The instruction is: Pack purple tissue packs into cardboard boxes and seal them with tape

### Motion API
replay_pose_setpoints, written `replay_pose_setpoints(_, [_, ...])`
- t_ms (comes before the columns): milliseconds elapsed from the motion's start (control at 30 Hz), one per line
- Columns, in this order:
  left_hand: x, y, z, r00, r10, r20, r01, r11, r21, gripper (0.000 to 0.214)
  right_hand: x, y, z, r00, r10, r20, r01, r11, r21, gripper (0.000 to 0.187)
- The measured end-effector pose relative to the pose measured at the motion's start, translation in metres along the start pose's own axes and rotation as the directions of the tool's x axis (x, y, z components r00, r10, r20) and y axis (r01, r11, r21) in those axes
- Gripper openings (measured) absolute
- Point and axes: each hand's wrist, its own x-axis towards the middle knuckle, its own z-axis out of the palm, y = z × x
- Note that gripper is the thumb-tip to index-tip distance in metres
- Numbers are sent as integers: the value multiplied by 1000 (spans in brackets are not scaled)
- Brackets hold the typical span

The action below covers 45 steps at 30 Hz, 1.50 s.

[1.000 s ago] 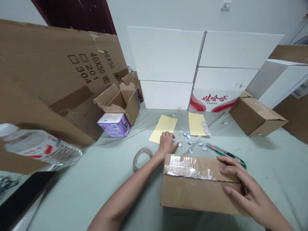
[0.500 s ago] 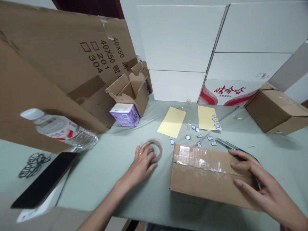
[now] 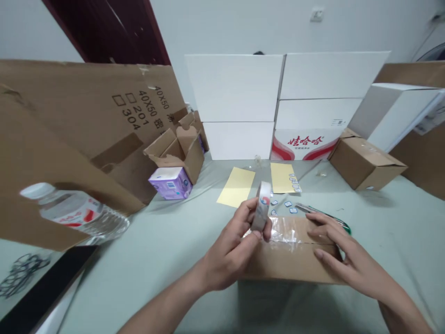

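My left hand is shut on a roll of packing tape, holding it upright above the near edge of a cardboard box. The box lies flat, with clear tape over its top seam. My right hand rests on the box's right side, fingers spread and curved. Just beyond those fingers lies a green-handled utility knife. Small blue-edged labels are scattered farther on, near two yellow sheets.
A large cardboard sheet leans at the left above a water bottle. Nearby stand an open small carton and a purple tissue pack. White cartons line the back, and a closed box sits at the right.
My left hand has taken the tape roll from the table and raised it above the box. The view has shifted slightly. My right hand stays on the box.
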Motion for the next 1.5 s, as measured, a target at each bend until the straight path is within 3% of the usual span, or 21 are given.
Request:
replay_pose_setpoints(167, [16, -17, 20, 992, -5, 129, 22, 991, -129, 42, 5, -9, -6, 997, -53, -47, 49, 996, -79, 19])
replay_pose_setpoints(333, [20, -24, 25, 995, 17, 98, 1, 983, -184, 43, 15, -30, -15, 948, -178, -265, 150, 981, -125, 19])
replay_pose_setpoints(400, [21, -24, 26, 995, 12, 97, 5, 984, -176, 43, 21, -42, -18, 925, -231, -301, 202, 971, -124, 23])
replay_pose_setpoints(567, [24, -25, 23, 997, 2, 75, 15, 973, -232, 38, 39, -62, -21, 922, -284, -262, 244, 954, -177, 41])
replay_pose_setpoints(800, [23, -26, 14, 998, -67, -4, 58, 891, -450, 31, 61, -57, -18, 965, -157, -212, 150, 987, -49, 38])
replay_pose_setpoints(933, [20, -23, 15, 996, -87, -3, 79, 917, -390, 34, 62, -57, -13, 952, -213, -220, 212, 977, -32, 25])
replay_pose_setpoints(1200, [18, -27, 14, 999, -18, 47, 27, 977, -213, 39, 58, -64, -13, 872, -358, -335, 256, 915, -310, 28])
replay_pose_setpoints(1400, [15, -27, 13, 992, 37, 118, -19, 988, -150, 43, 56, -75, -8, 837, -467, -286, 201, 748, -632, 29])
replay_pose_setpoints(1500, [14, -25, 12, 988, 37, 149, -19, 992, -122, 40, 54, -77, -6, 836, -464, -293, 213, 766, -606, 34])
